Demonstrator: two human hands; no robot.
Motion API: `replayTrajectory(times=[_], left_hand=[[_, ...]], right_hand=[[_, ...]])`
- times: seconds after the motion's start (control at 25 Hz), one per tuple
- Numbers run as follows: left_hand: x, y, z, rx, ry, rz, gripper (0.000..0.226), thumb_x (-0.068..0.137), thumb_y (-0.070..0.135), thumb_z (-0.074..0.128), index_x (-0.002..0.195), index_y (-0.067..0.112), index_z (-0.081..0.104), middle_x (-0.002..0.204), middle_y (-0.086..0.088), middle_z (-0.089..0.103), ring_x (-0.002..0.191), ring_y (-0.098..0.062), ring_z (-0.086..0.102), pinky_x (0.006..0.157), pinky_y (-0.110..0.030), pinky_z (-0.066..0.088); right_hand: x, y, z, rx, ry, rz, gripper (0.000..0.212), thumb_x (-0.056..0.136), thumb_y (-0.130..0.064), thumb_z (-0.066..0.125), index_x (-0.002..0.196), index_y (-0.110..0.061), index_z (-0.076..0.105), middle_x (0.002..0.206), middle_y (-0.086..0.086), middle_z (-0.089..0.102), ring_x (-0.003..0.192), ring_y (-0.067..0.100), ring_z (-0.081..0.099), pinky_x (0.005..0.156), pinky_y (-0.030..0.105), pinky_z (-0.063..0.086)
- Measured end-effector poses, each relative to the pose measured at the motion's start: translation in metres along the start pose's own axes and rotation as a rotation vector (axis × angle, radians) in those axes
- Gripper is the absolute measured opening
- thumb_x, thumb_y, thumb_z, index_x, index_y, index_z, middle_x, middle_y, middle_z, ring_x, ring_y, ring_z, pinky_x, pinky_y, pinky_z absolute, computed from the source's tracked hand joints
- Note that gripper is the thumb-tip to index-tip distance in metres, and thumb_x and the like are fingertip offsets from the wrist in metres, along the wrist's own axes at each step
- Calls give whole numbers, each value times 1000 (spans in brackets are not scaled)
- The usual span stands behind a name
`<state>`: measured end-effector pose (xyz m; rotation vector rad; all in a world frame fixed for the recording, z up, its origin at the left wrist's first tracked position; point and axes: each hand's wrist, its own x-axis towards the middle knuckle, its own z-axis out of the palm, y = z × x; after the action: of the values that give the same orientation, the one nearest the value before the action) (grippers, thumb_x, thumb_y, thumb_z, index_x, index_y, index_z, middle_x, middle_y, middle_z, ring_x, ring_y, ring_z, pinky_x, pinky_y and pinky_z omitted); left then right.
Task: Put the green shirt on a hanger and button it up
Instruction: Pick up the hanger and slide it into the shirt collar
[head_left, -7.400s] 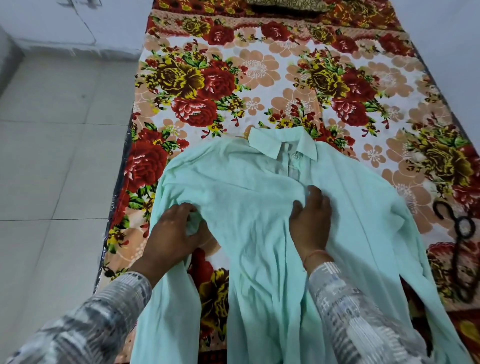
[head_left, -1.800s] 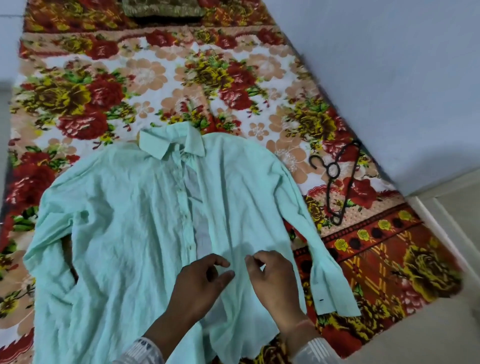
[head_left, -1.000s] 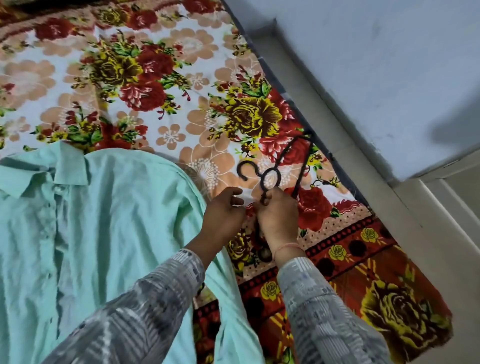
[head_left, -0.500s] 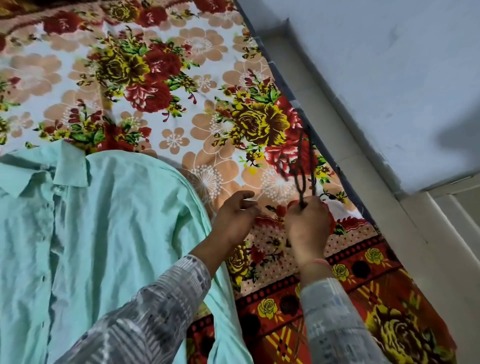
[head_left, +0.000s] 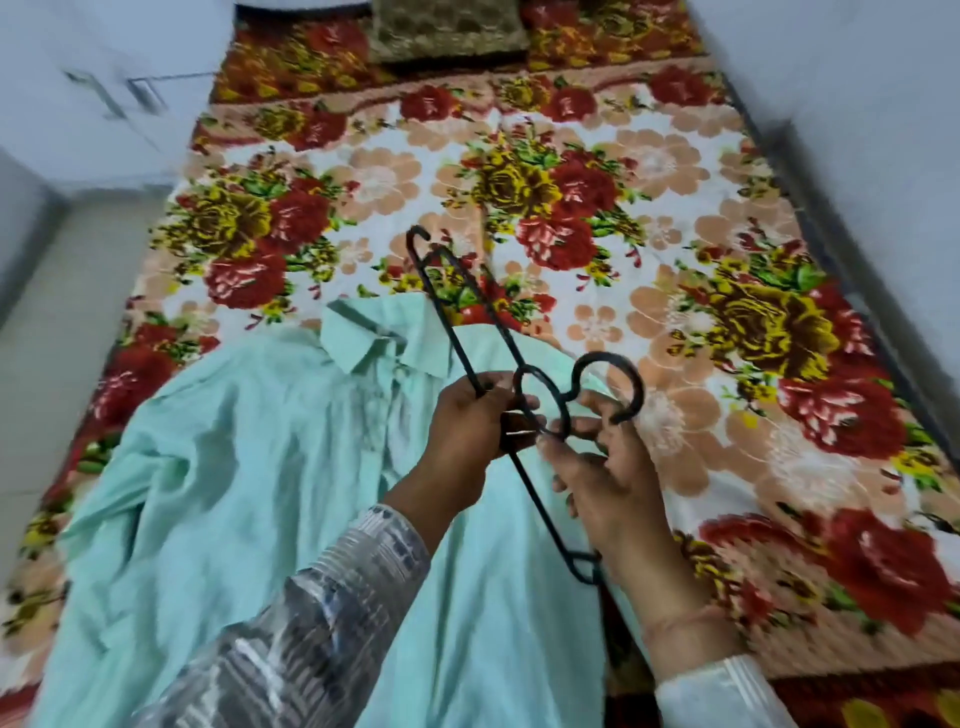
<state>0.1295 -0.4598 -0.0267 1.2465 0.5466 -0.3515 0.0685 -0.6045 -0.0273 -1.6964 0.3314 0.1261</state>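
Over the near left part of the bed (head_left: 649, 156) the green shirt (head_left: 218, 457) lies front up, its collar toward the middle of the floral sheet (head_left: 374, 182) and its lower part running out of view at the near edge. Just above it, right of the collar, our left hand (head_left: 467, 421) curls its fingers round the black hanger (head_left: 605, 356) beside the ring at its neck. One hanger arm points to the far edge, the other to the near edge. Our right hand (head_left: 608, 467) pinches the neck under the hook between thumb and fingers, the remaining fingers loosely spread.
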Motion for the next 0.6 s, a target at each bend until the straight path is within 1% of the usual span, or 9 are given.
replayTrajectory(times=[0.04, 0.12, 0.2, 0.24, 0.32, 0.4, 0.48, 0.56, 0.6], left_hand=[[3, 8, -22, 53, -19, -9, 28, 111, 20, 56, 123, -3, 66, 93, -16, 76, 74, -28, 77, 68, -39, 67], [13, 16, -60, 215, -38, 21, 36, 109, 38, 60, 118, 5, 71, 100, -14, 79, 79, -25, 77, 73, -40, 64], [39, 27, -104, 583, 129, 234, 30, 105, 41, 64, 123, 19, 72, 112, -11, 80, 90, -25, 77, 77, -36, 59], [55, 36, -126, 851, 222, 341, 37, 102, 34, 68, 137, 23, 66, 114, -10, 79, 96, -28, 76, 79, -33, 55], [94, 51, -163, 1261, 228, 403, 81, 93, 24, 71, 166, 24, 35, 107, -13, 77, 95, -37, 72, 74, -35, 50], [122, 65, -182, 1411, 156, 316, 96, 92, 28, 70, 172, 24, 17, 105, -17, 76, 94, -39, 72, 72, -37, 49], [143, 76, -201, 1455, 109, 251, 73, 95, 41, 68, 161, 24, 42, 117, -16, 77, 106, -39, 73, 82, -38, 53], [148, 82, -219, 1354, 134, 265, 45, 96, 58, 65, 122, 22, 73, 109, -14, 79, 101, -37, 75, 86, -37, 56], [147, 84, -228, 1279, 166, 294, 49, 95, 65, 63, 96, 18, 76, 95, -13, 80, 90, -36, 75, 82, -37, 59]], right_hand=[[10, -8, 25, 39, 27, 26, 8, 99, -33, 72, 106, -33, 70, 87, -1, 75, 54, 13, 60, 57, 30, 44], [29, -16, 57, 12, 131, 21, 20, 102, -40, 66, 93, -23, 73, 73, 8, 72, 48, 15, 58, 56, 34, 42], [45, -18, 74, -65, 216, 15, 27, 96, -46, 65, 88, -21, 72, 63, 2, 67, 47, 17, 58, 56, 42, 48], [51, -17, 80, -133, 235, 20, 27, 92, -51, 62, 88, -25, 72, 63, -1, 68, 51, 21, 61, 61, 48, 53], [56, -13, 85, -339, 243, 17, 40, 87, -61, 54, 87, -25, 71, 70, -3, 72, 65, 30, 69, 69, 53, 61], [53, -15, 85, -487, 235, 5, 52, 86, -67, 48, 85, -20, 70, 80, 0, 77, 73, 35, 72, 73, 53, 62], [53, -21, 88, -605, 217, -2, 48, 92, -62, 51, 86, -19, 71, 85, 1, 80, 75, 34, 74, 75, 50, 62], [54, -34, 90, -743, 169, -31, 38, 102, -49, 57, 84, -19, 70, 86, 0, 82, 73, 31, 75, 78, 46, 61], [55, -43, 92, -801, 135, -48, 34, 104, -44, 59, 83, -19, 70, 85, -1, 82, 74, 29, 75, 78, 44, 60]])
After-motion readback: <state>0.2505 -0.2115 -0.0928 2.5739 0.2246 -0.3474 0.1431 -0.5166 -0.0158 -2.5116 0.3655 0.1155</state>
